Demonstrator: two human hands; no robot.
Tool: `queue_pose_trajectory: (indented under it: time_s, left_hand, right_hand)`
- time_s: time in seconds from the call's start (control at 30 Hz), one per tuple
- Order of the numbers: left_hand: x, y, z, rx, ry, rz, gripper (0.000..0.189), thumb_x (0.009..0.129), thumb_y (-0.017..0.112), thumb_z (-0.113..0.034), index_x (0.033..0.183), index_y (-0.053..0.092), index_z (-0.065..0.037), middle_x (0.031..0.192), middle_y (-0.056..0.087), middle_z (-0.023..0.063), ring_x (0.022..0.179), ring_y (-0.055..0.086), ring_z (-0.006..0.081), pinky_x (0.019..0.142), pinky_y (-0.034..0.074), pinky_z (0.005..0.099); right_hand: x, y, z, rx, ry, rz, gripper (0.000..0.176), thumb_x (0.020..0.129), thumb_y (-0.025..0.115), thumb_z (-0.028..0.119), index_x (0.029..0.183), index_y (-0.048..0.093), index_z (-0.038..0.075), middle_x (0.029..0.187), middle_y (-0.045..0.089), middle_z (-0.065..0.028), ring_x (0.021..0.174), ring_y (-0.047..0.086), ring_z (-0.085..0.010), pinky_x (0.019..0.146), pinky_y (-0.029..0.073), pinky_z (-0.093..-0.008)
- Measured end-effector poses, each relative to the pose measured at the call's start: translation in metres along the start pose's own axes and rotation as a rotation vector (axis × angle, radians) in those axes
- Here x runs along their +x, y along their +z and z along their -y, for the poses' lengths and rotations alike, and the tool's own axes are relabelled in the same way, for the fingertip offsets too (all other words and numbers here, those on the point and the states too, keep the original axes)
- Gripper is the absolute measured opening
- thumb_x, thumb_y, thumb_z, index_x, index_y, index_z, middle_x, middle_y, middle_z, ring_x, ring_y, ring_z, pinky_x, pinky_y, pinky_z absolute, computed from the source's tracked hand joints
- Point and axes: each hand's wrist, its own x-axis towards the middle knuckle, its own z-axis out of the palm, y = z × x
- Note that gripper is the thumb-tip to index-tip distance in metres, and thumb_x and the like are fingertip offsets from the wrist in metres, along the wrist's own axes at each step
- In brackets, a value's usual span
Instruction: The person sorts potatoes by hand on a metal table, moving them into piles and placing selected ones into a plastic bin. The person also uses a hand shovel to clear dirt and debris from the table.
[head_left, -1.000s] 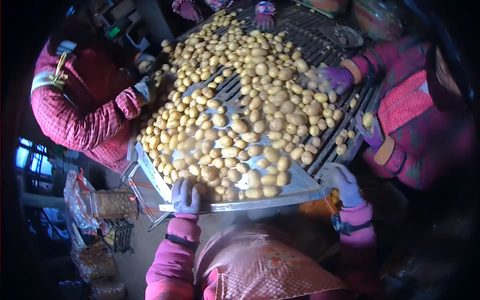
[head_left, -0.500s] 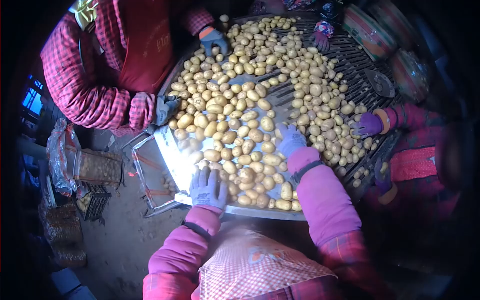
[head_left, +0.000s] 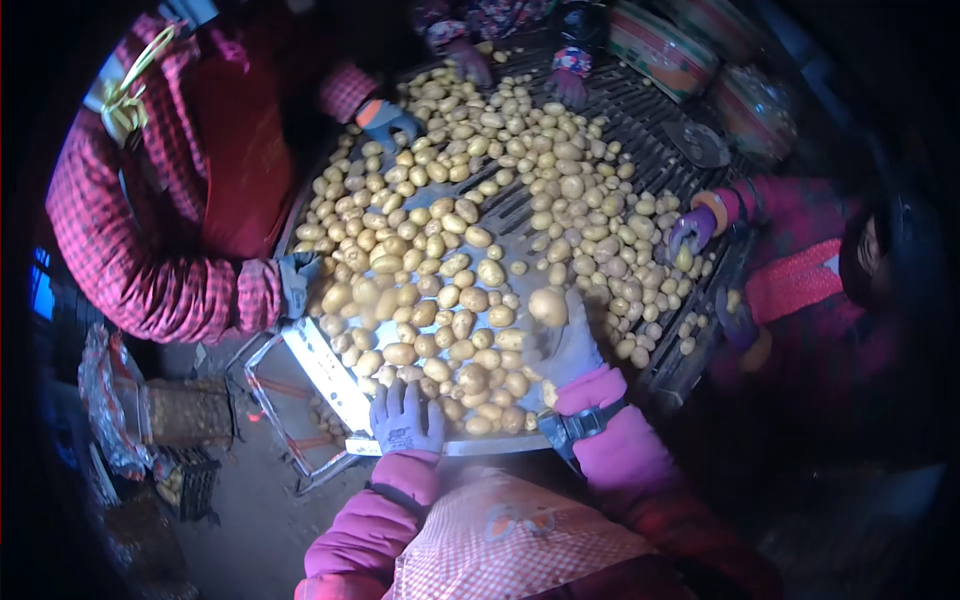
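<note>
Gloved in pale lavender, my left hand point(head_left: 407, 418) lies with fingers stretched out at the near left edge of the table, touching the nearest potatoes. My right hand point(head_left: 570, 348), in a matching glove and a little blurred, is raised over the pile with its fingers around a large potato point(head_left: 547, 307). Between and beyond my hands, many yellow potatoes point(head_left: 463, 323) of mixed sizes spread over a metal sheet. Farther back and right they lie on a dark slatted grate point(head_left: 640, 118).
At the left a co-worker in a checked sleeve point(head_left: 150, 270) reaches into the pile with gloved hands. At the right another person's purple glove point(head_left: 690, 232) holds a potato. More gloved hands point(head_left: 567, 88) are at the back. Bags point(head_left: 660, 50), a metal frame point(head_left: 290, 400) and a crate point(head_left: 188, 483) surround the table.
My right hand has come nearer to me and now holds a large potato. My left hand stays at the near edge. The camera view has shifted, and the co-worker at right has picked up a potato.
</note>
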Motion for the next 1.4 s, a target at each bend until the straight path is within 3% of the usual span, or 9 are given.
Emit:
queue_pose_trajectory:
  time_s: [0.27, 0.53, 0.6, 0.83, 0.87, 0.97, 1.0, 1.27, 1.4]
  left_hand:
    - [-0.005, 0.01, 0.003, 0.055, 0.034, 0.018, 0.048, 0.082, 0.061, -0.033, 0.123, 0.058, -0.007, 0.13, 0.051, 0.0188, 0.124, 0.041, 0.0442, 0.105, 0.032, 0.0533]
    - [-0.008, 0.023, 0.005, 0.121, 0.123, -0.024, 0.046, 0.083, 0.06, -0.031, 0.121, 0.058, -0.006, 0.131, 0.05, 0.02, 0.125, 0.042, 0.0414, 0.104, 0.033, 0.0529]
    - [-0.006, 0.025, -0.015, 0.031, 0.289, -0.131, 0.045, 0.082, 0.063, -0.028, 0.12, 0.058, -0.005, 0.13, 0.05, 0.0219, 0.119, 0.048, 0.0398, 0.099, 0.038, 0.0504]
    - [-0.022, 0.044, -0.204, -0.699, 0.644, 0.428, 0.053, 0.081, 0.069, -0.025, 0.125, 0.055, -0.001, 0.126, 0.054, 0.0248, 0.112, 0.058, 0.0386, 0.095, 0.047, 0.0429]
    - [-0.033, 0.065, -0.201, -0.742, 0.545, 0.456, 0.051, 0.083, 0.067, -0.026, 0.125, 0.055, 0.0, 0.121, 0.058, 0.0243, 0.108, 0.06, 0.0389, 0.093, 0.049, 0.0423]
    - [-0.051, 0.057, -0.225, -0.734, 0.531, 0.557, 0.035, 0.092, 0.058, -0.015, 0.123, 0.056, 0.001, 0.114, 0.061, 0.0172, 0.104, 0.061, 0.0272, 0.09, 0.049, 0.0363]
    - [-0.06, 0.072, -0.231, -1.162, 0.13, 0.795, 0.033, 0.092, 0.061, -0.018, 0.12, 0.056, 0.0, 0.104, 0.063, 0.0095, 0.09, 0.062, 0.0176, 0.079, 0.051, 0.029]
    - [-0.075, 0.076, -0.267, -1.102, 0.169, 1.073, 0.04, 0.095, 0.057, -0.039, 0.112, 0.058, -0.003, 0.087, 0.062, 0.0014, 0.071, 0.057, 0.0098, 0.061, 0.047, 0.0242]
    - [-0.079, 0.049, -0.307, -0.662, 0.754, 0.882, 0.044, 0.095, 0.057, -0.043, 0.113, 0.057, -0.003, 0.087, 0.062, 0.0016, 0.071, 0.057, 0.0098, 0.061, 0.048, 0.0243]
  right_hand:
    - [-0.046, 0.025, -0.025, 0.235, -0.161, -0.259, 0.041, 0.096, 0.052, 0.04, 0.13, 0.051, 0.017, 0.117, 0.058, -0.0053, 0.098, 0.06, -0.0203, 0.064, 0.049, -0.0247]
    - [-0.102, -0.001, -0.029, -0.224, -0.426, -0.494, 0.053, 0.092, 0.05, 0.059, 0.11, 0.061, 0.011, 0.09, 0.068, -0.0085, 0.067, 0.063, -0.0213, 0.049, 0.048, -0.029]
    - [-0.124, -0.015, -0.024, 0.227, -0.135, -0.413, 0.052, 0.092, 0.049, 0.06, 0.108, 0.061, 0.011, 0.092, 0.068, -0.0093, 0.068, 0.063, -0.0207, 0.05, 0.048, -0.0286]
    - [-0.199, -0.021, -0.039, 0.187, -0.261, -0.084, 0.038, 0.097, 0.056, 0.039, 0.12, 0.058, 0.009, 0.106, 0.064, -0.005, 0.1, 0.059, -0.0145, 0.087, 0.05, -0.0284]
    - [-0.193, -0.04, -0.053, -0.097, -0.429, -0.398, 0.033, 0.101, 0.047, 0.039, 0.097, 0.061, 0.01, 0.082, 0.06, -0.0015, 0.07, 0.056, -0.0102, 0.066, 0.046, -0.0237]
    - [-0.215, -0.06, -0.057, 0.099, -0.275, -0.251, 0.041, 0.103, 0.041, 0.037, 0.075, 0.054, 0.01, 0.064, 0.053, -0.0003, 0.06, 0.051, -0.01, 0.061, 0.044, -0.0252]
    - [-0.233, -0.038, -0.046, -0.025, -0.414, -0.09, 0.043, 0.104, 0.038, 0.036, 0.071, 0.047, 0.01, 0.062, 0.047, 0.0003, 0.06, 0.048, -0.0108, 0.06, 0.042, -0.0247]
    - [-0.295, -0.05, -0.044, -0.059, -0.567, -0.244, 0.028, 0.101, 0.046, 0.043, 0.103, 0.057, 0.017, 0.088, 0.057, 0.0048, 0.076, 0.056, -0.007, 0.064, 0.048, -0.0231]
    - [-0.32, -0.063, -0.042, -0.074, -0.395, -0.381, 0.039, 0.097, 0.051, 0.046, 0.124, 0.056, 0.017, 0.104, 0.061, 0.0001, 0.084, 0.062, -0.0119, 0.069, 0.051, -0.0266]
